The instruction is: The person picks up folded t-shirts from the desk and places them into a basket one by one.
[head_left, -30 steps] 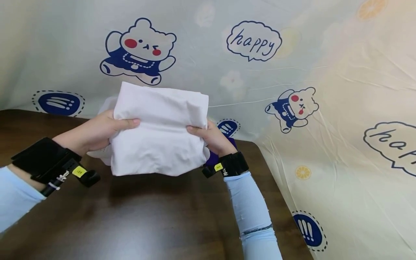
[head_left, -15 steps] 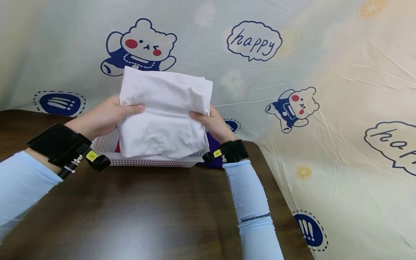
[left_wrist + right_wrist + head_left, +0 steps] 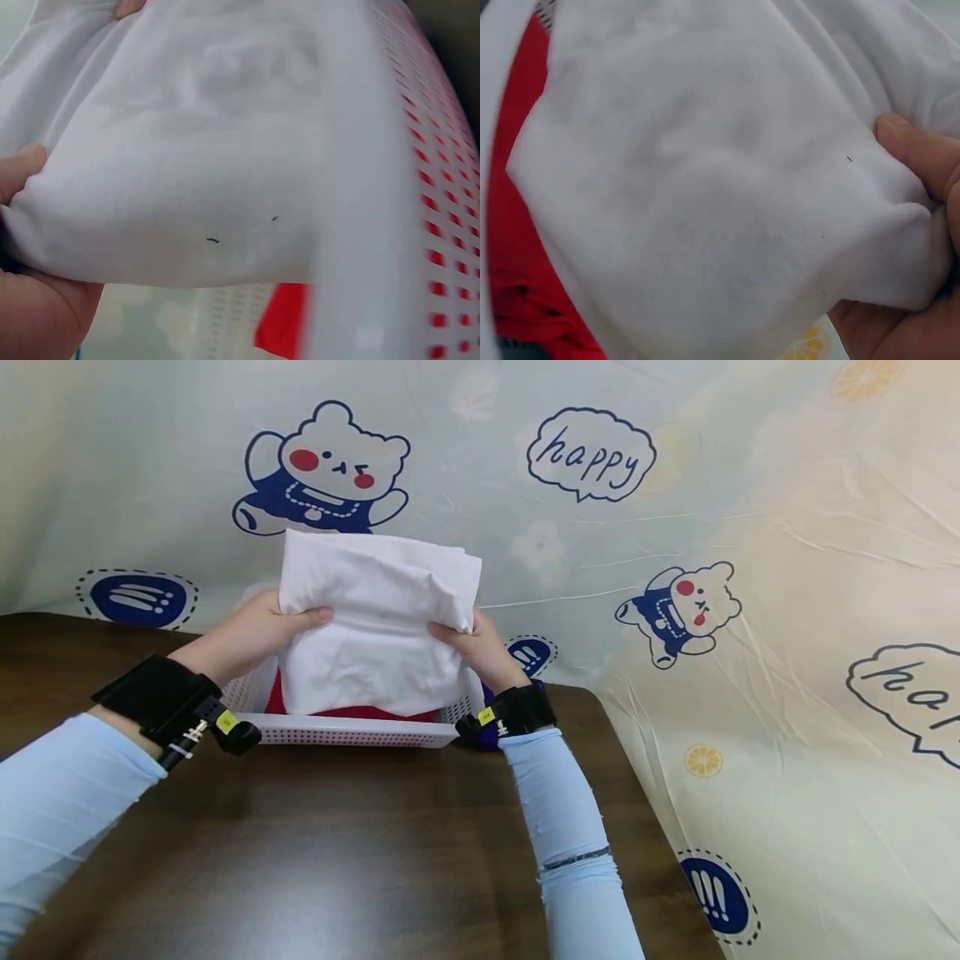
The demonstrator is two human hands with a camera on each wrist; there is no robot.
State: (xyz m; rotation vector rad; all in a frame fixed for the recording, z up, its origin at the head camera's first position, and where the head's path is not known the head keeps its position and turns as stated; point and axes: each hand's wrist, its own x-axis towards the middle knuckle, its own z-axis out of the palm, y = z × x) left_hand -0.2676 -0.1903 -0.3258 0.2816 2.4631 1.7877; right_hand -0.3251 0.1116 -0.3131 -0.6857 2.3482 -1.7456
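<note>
Since half a second ago, the upper edge of the folded white cloth [image 3: 375, 618] has been lowered and red fabric [image 3: 367, 712] uncovered beneath. It is held over the perforated basket [image 3: 345, 728], pinched at its sides by the left hand [image 3: 262, 627] and right hand [image 3: 486, 647], thumbs in front. Folds could be spoiled should the loose lower edge be caught on the rim. The rear fingers are hidden; a purple item [image 3: 489, 740] is mostly blocked.
</note>
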